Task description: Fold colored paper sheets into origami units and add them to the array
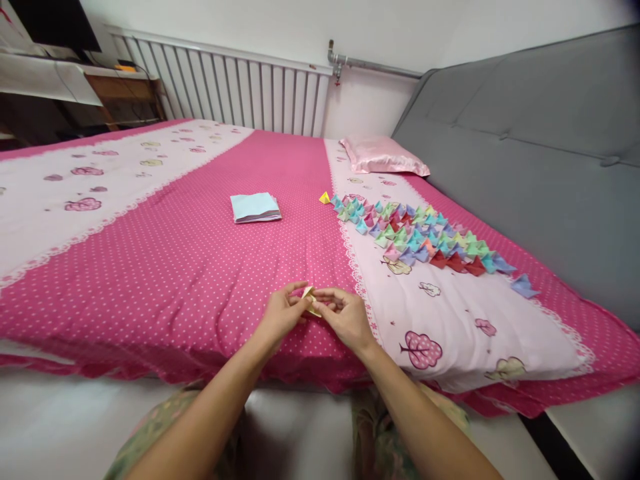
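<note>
Between my two hands is a small folded piece of yellow paper (311, 303), held just above the near edge of the bed. My left hand (284, 309) pinches it from the left with thumb and fingers. From the right, my right hand (345, 313) grips it too, its thumb on the paper's near side. Fingers cover part of the folds. Ahead and to the left lies a stack of light-blue-topped paper sheets (256, 207). To the right sit many little folded paper boats (415, 230) in several colours, with a yellow one (325, 198) at the far left end.
The bed has a pink dotted and white tree-print cover (200, 253). A pink pillow (384, 156) lies against the grey padded headboard (530, 133). Behind stand a white radiator (225, 83) and, at far left, a desk (120, 85) with a dark monitor (55, 23).
</note>
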{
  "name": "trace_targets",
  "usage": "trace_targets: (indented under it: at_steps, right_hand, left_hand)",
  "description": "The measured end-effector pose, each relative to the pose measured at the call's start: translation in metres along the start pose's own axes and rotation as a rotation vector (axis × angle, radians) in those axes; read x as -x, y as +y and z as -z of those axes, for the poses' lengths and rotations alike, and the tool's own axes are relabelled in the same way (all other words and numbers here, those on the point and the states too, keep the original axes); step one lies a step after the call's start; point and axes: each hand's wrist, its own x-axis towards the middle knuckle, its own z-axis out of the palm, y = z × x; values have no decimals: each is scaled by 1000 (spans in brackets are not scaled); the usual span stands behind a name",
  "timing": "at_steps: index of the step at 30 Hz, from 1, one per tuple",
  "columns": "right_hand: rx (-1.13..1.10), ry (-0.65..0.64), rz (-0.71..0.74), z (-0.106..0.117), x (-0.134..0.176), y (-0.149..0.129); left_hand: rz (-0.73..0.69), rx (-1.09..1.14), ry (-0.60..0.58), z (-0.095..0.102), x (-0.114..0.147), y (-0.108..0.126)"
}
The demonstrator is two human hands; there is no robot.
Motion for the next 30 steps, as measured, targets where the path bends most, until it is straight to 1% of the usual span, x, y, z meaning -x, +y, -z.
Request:
trace_targets:
  at_steps: [2,4,6,10,14,18,23,28,30]
  right_hand:
    - [4,-13,6,0,1,-1]
    - [22,-11,10,0,1,-3]
    - [62,-2,19,0,1,-3]
    - [157,4,46,0,2,-5]
    - [222,16,67,0,3,-7]
    - [301,29,65,0,4,-7]
    - [372,12,71,0,4,-9]
    - [416,-2,90,0,5,-11]
    - [428,-10,86,-1,5,-11]
  left_hand:
    - [-49,-36,-27,1,-2,-3]
    - [-129,-76,-48,3,-3,-6]
    - [-191,-111,-38,4,-4,-9]
    - [-232,-176,2,6,-6,-14]
    - [-281,-228,3,6,-9,-21]
    - [-288,-226,5,5,-11,-24]
    - [-302,-234,-46,3,-8,-22]
    - [-288,-284,-12,2,-7,-21]
    - [-286,-336,25,2,-7,-20]
